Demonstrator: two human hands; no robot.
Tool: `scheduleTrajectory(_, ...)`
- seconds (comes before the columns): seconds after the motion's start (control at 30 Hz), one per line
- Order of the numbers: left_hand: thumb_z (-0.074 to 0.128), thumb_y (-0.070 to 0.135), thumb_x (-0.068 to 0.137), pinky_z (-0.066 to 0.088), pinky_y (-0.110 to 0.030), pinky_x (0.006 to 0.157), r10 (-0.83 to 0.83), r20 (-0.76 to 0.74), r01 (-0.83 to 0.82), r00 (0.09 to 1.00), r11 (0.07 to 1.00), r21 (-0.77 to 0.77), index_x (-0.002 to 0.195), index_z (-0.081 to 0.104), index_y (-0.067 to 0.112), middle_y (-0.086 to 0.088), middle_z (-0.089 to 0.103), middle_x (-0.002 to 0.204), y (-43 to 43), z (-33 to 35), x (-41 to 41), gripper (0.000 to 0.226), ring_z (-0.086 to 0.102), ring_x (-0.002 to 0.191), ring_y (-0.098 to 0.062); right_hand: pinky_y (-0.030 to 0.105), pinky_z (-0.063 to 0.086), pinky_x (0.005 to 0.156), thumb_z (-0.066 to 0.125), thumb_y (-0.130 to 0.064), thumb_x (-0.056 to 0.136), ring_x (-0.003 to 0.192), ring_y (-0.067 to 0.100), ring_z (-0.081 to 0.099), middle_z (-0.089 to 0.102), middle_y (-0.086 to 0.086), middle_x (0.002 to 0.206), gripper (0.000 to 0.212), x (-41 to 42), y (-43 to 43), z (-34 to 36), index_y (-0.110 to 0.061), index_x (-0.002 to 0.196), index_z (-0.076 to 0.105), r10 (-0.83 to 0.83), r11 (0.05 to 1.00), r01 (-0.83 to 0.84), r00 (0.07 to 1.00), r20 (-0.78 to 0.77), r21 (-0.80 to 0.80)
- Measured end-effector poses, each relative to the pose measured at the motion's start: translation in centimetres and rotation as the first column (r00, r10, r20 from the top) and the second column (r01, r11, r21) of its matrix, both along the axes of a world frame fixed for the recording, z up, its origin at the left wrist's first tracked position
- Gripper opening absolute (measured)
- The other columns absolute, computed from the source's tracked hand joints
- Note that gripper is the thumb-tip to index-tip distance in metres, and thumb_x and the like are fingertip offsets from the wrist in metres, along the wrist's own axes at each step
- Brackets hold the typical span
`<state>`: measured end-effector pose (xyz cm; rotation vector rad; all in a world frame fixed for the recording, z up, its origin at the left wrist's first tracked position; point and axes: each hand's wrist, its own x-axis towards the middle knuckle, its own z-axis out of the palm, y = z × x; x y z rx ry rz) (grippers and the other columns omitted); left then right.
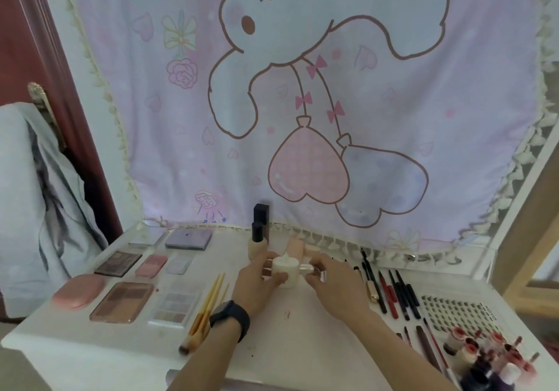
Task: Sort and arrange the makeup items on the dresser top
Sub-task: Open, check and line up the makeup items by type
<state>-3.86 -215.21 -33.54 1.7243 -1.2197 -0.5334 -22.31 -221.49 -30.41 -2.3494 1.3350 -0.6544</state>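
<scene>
While left hand grips white jar, right hand curls alongside.

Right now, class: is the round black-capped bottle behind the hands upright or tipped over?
Upright. The round black-capped bottle stands on its base, cap pointing up, just behind the left hand.

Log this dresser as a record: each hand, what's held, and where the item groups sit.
left hand: grips the cream jar
right hand: at the jar's right side, grip unclear
palettes: laid flat, left
brushes: beside left wrist
pencils: row, right
lash tray: far right
small bottles: clustered, near right corner
foundation bottles: upright behind the jar
</scene>
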Motion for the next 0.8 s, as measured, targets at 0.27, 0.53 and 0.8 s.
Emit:
scheduleTrajectory(0.27,0.074,0.025,0.088,0.045,-0.010,0.074,0.000,0.005,0.000,1.000,1.000,-0.004,0.118,0.059,0.029,0.013,0.065,0.104,0.1,0.0,0.2,0.035,0.062,0.089,0.000,0.031,0.048,0.082,0.053,-0.038,0.097,0.113,0.018,0.055,0.067,-0.009,0.118,0.027,0.7,-1.4,-0.5,-0.034,0.122,0.063,0.035,0.999,-0.029,0.984,-0.172,0.036)
scheduleTrajectory(0.53,0.074,0.028,0.088,0.040,-0.006,0.067,0.020,-0.010,-0.020,1.000,1.000,0.014,0.115,0.054,0.038,0.014,0.066,0.105,-0.1,0.0,-0.7,0.035,0.061,0.090,0.002,0.033,0.049,0.087,0.048,-0.026,0.098,0.119,0.020,0.050,0.063,-0.006,0.125,0.037,0.6,-1.7,-0.9,-0.032,0.133,0.059,0.029,1.000,-0.030,0.955,-0.296,-0.001)
scheduleTrajectory(0.8,0.075,0.025,0.087,0.043,-0.002,0.064,0.006,0.006,-0.006,1.000,1.000,0.024,0.112,0.051,0.044,0.021,0.062,0.101,-0.1,0.3,-1.5,0.039,0.060,0.089,0.005,0.032,0.046,0.084,0.047,-0.023,0.099,0.119,0.019,0.047,0.061,-0.005,0.127,0.037,0.3,-1.8,-1.3,-0.029,0.134,0.055,0.008,1.000,-0.015,0.959,-0.284,-0.022)
